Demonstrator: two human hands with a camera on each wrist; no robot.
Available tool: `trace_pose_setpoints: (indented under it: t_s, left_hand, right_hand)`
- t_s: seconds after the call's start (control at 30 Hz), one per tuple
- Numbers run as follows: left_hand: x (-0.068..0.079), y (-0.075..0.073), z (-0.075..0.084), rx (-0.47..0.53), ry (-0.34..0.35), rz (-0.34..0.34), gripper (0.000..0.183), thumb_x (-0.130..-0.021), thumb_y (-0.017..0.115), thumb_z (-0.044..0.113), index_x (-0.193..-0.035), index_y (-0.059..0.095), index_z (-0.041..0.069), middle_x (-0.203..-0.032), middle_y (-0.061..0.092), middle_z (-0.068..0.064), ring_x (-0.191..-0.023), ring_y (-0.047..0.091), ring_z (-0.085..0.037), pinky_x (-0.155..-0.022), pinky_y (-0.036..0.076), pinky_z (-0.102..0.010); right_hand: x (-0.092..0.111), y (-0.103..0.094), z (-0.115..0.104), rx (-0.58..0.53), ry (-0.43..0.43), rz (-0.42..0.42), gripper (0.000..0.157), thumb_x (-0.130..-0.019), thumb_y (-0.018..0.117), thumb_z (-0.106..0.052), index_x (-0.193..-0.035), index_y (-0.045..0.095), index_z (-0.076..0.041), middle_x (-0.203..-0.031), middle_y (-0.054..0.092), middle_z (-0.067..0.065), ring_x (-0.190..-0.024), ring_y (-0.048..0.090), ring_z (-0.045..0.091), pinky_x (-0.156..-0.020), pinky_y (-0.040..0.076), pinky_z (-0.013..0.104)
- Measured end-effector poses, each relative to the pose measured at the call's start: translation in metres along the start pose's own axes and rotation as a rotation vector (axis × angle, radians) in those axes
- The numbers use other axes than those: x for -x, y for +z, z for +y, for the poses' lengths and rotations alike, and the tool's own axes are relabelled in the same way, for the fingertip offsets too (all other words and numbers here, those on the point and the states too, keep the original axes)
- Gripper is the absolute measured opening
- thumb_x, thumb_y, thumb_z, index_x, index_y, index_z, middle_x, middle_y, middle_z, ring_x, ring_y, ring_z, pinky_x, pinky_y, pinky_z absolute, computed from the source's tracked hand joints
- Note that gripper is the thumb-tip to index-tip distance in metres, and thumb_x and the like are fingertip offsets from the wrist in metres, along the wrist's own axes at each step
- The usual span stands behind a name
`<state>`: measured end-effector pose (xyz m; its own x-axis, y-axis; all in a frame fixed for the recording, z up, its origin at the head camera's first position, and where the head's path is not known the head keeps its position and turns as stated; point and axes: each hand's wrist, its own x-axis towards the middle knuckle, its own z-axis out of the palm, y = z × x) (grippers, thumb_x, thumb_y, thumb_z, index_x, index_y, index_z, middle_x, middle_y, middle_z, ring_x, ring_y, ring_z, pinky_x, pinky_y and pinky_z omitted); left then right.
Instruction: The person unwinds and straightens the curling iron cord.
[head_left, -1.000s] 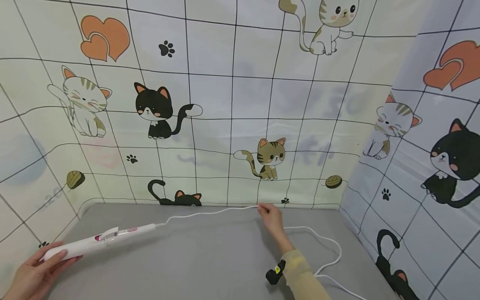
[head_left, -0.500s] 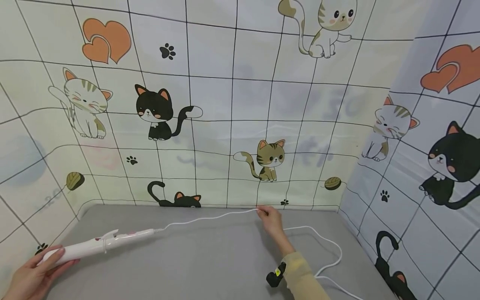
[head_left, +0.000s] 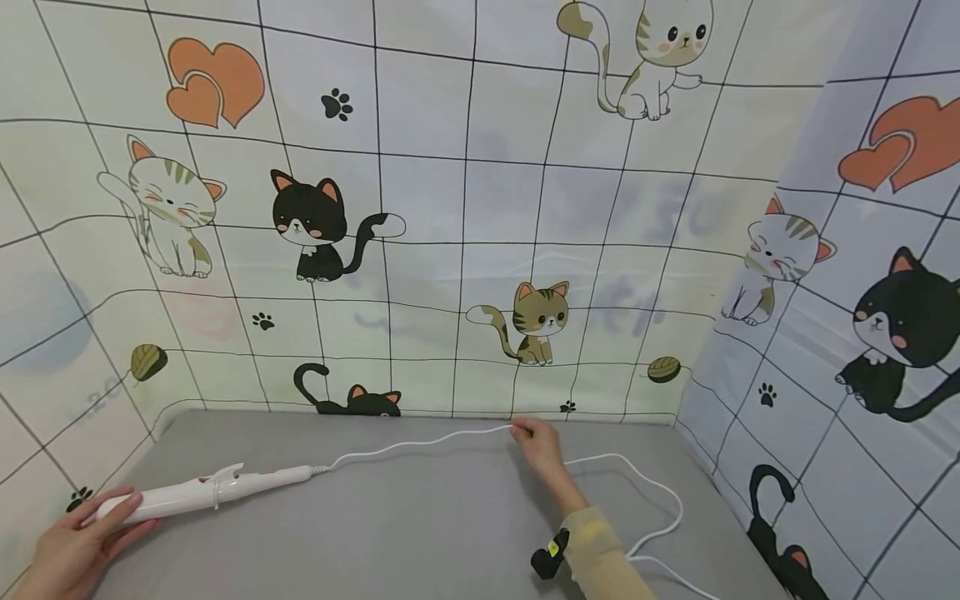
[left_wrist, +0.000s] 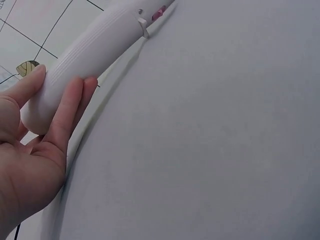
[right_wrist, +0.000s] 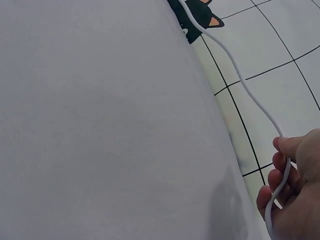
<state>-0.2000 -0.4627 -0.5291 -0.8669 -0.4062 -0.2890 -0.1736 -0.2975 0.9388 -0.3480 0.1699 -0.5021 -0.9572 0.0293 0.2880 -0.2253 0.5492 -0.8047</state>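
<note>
My left hand (head_left: 82, 542) grips the thick, rounded end of a white hair curling iron (head_left: 176, 497) at the left of the head view. A small lever and a thin stand stick out near its middle, and the left wrist view shows a pink button (left_wrist: 159, 12) beyond them. From its narrow end a white cord (head_left: 427, 438) runs right, held off the table with a slight bend. Its other held point is in my right hand (head_left: 542, 450), pinched between thumb and forefinger. In the right wrist view the cord (right_wrist: 240, 75) also passes through the curled fingers.
Beyond the right hand, the cord loops across the grey table (head_left: 375, 533) toward the front right. A wall cover (head_left: 420, 192) printed with cats and grid lines rises behind and at both sides. A black device (head_left: 550, 554) sits at the right wrist.
The right hand and the held cord have come down slightly in the head view. The curling iron has rolled a little, so its pink parts show less. Both grips stay the same.
</note>
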Motion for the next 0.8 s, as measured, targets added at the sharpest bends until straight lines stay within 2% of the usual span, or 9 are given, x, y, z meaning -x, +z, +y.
trace_pose_setpoints:
  t_s: [0.17,0.33,0.4,0.47,0.5,0.57,0.63,0.8]
  left_hand:
    - [-0.004,0.004,0.000,-0.075,0.025,0.075,0.026,-0.087,0.084,0.022,-0.086,0.065,0.039,-0.137,0.028,-0.028,-0.069,0.060,0.002,-0.089,0.063,-0.043]
    - [-0.006,0.007,0.001,-0.151,0.050,0.119,0.020,-0.090,0.081,0.023,-0.093,0.063,0.030,-0.143,0.022,-0.039,-0.066,0.062,-0.003,-0.083,0.064,-0.043]
    - [-0.007,0.009,0.002,-0.191,0.069,0.131,0.017,-0.093,0.079,0.025,-0.103,0.066,0.020,-0.142,0.023,-0.042,-0.065,0.065,-0.007,-0.079,0.065,-0.042]
    - [-0.007,0.013,0.001,-0.256,0.098,0.147,0.033,-0.096,0.074,0.025,-0.121,0.066,0.005,-0.138,0.028,-0.043,-0.064,0.068,-0.011,-0.074,0.066,-0.040]
    - [-0.007,0.015,0.001,-0.288,0.114,0.154,0.041,-0.098,0.071,0.024,-0.129,0.063,-0.002,-0.136,0.031,-0.043,-0.063,0.069,-0.012,-0.072,0.066,-0.039]
    - [-0.007,0.019,0.001,-0.368,0.152,0.169,0.058,-0.102,0.065,0.022,-0.141,0.047,-0.016,-0.134,0.033,-0.045,-0.062,0.070,-0.012,-0.068,0.066,-0.036]
    - [-0.007,0.022,0.000,-0.418,0.174,0.183,0.059,-0.105,0.058,0.018,-0.146,0.038,-0.019,-0.138,0.032,-0.046,-0.060,0.070,-0.012,-0.067,0.066,-0.033]
    - [-0.008,0.024,0.000,-0.441,0.195,0.201,0.053,-0.106,0.054,0.014,-0.145,0.039,-0.019,-0.144,0.027,-0.046,-0.059,0.071,-0.014,-0.066,0.066,-0.031]
  right_hand:
    - [0.001,0.003,0.002,0.015,-0.008,-0.020,0.018,-0.096,0.068,-0.004,-0.111,0.075,0.003,-0.105,0.073,0.015,-0.087,0.062,0.021,-0.071,0.056,0.032]
    - [0.002,0.008,0.006,0.031,-0.029,-0.038,0.017,-0.096,0.069,-0.004,-0.109,0.075,0.004,-0.106,0.073,0.018,-0.096,0.066,0.030,-0.082,0.060,0.043]
    - [0.003,0.009,0.008,0.041,-0.038,-0.047,0.016,-0.096,0.069,-0.004,-0.108,0.075,0.004,-0.107,0.073,0.019,-0.100,0.067,0.034,-0.086,0.060,0.047]
    - [0.004,0.010,0.009,0.041,-0.034,-0.054,0.015,-0.096,0.068,-0.004,-0.107,0.076,0.003,-0.108,0.072,0.019,-0.104,0.066,0.036,-0.090,0.059,0.049]
    - [0.005,0.010,0.009,0.041,-0.042,-0.057,0.014,-0.096,0.068,-0.004,-0.106,0.076,0.003,-0.108,0.072,0.019,-0.104,0.066,0.037,-0.091,0.058,0.051]
    - [0.006,0.011,0.009,0.038,-0.068,-0.066,0.014,-0.096,0.068,-0.002,-0.105,0.076,0.004,-0.108,0.073,0.020,-0.104,0.067,0.038,-0.091,0.059,0.051]
    - [0.007,0.012,0.010,0.039,-0.088,-0.075,0.013,-0.095,0.069,-0.002,-0.104,0.076,0.003,-0.107,0.073,0.019,-0.104,0.067,0.038,-0.090,0.059,0.049]
    - [0.009,0.015,0.012,0.057,-0.132,-0.087,0.012,-0.094,0.070,-0.001,-0.103,0.077,0.003,-0.104,0.074,0.017,-0.103,0.067,0.038,-0.090,0.058,0.050]
